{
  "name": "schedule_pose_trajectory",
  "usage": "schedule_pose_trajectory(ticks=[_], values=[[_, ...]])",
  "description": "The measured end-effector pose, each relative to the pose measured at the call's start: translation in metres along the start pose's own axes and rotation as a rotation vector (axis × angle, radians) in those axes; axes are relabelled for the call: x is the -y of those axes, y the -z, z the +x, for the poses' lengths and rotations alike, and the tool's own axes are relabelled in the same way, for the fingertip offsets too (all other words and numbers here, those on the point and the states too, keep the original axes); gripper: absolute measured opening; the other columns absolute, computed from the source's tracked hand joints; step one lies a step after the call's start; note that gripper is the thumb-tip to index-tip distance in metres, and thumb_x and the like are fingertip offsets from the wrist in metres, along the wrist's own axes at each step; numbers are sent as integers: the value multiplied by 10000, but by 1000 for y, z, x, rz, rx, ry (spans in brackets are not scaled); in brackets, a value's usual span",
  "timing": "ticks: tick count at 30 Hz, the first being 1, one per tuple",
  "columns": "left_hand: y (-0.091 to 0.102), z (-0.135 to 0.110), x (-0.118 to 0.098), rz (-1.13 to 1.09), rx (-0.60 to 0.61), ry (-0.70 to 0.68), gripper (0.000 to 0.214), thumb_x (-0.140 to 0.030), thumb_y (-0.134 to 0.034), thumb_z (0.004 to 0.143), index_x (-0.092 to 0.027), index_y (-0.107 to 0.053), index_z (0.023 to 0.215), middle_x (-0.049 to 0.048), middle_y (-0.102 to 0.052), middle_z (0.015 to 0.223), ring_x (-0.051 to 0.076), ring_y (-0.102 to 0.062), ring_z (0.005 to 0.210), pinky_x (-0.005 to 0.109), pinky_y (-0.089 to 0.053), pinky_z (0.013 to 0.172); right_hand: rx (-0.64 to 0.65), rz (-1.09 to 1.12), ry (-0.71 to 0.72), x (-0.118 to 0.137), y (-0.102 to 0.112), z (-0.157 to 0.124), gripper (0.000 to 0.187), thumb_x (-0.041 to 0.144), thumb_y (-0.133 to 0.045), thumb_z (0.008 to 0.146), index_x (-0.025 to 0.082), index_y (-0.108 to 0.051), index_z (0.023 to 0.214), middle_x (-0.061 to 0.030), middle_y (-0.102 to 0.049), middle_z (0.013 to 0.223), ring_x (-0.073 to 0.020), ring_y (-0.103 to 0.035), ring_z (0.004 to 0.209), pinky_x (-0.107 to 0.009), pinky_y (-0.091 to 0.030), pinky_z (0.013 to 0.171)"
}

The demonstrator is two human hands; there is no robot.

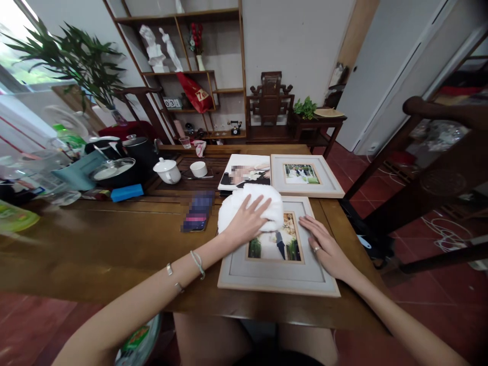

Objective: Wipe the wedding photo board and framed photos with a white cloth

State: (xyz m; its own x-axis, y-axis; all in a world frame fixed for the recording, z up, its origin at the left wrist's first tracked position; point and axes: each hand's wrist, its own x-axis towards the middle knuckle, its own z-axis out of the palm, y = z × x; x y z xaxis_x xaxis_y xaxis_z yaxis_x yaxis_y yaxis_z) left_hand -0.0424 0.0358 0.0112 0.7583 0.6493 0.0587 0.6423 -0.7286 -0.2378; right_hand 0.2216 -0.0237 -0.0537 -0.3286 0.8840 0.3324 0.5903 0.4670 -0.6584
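Note:
My left hand (249,217) lies flat with fingers spread on a folded white towel (229,209), pressing it onto the upper left of a picture frame (244,277). The towel covers that corner and part of the photo (280,246). On the frame's right side rests my right hand (324,246), its fingers stretched out and a ring on one of them. The frame has a pale wood edge and a light mat, and it lies flat near the table's front edge. A second framed photo (305,185) lies just beyond, beside a photo album or print (246,170).
A phone (197,213) lies left of the frame on the wooden table (125,254). Further left are a blue box (127,192), a lidded pan (114,173), a white lidded cup (166,172) and a small white bowl (198,169). A dark wooden chair (415,173) stands at the right.

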Motion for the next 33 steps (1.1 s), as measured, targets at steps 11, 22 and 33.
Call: schedule_pose_trajectory(ticks=[11, 22, 33], values=[[37, -57, -64, -358, 192, -107, 357, -325, -578, 887, -240, -587, 1234, 91, -290, 1536, 340, -242, 1412, 593, -280, 1086, -5, 3, -24, 2, 0, 1, 459, 239, -339, 954, 304, -408, 1403, -50, -432, 1461, -227, -279, 1419, -542, -243, 1164], [18, -51, -70, -249, 82, -4, 213, -206, -534, 909, -224, -671, 1070, 120, -217, 1555, 369, -210, 1416, 662, -250, 1066, 0, 4, -23, 3, 2, 2, 455, 244, -338, 954, 288, -417, 1400, -66, -435, 1459, -239, -281, 1416, -559, -235, 1162], [-3, -4, -2, -70, 31, -75, 208, -149, -582, 865, -178, -676, 1048, 96, -223, 1559, 352, -153, 1432, 541, -224, 1121, -19, 12, -20, 4, 1, 1, 470, 219, -339, 946, 299, -422, 1401, -59, -445, 1451, -242, -292, 1412, -561, -238, 1159]])
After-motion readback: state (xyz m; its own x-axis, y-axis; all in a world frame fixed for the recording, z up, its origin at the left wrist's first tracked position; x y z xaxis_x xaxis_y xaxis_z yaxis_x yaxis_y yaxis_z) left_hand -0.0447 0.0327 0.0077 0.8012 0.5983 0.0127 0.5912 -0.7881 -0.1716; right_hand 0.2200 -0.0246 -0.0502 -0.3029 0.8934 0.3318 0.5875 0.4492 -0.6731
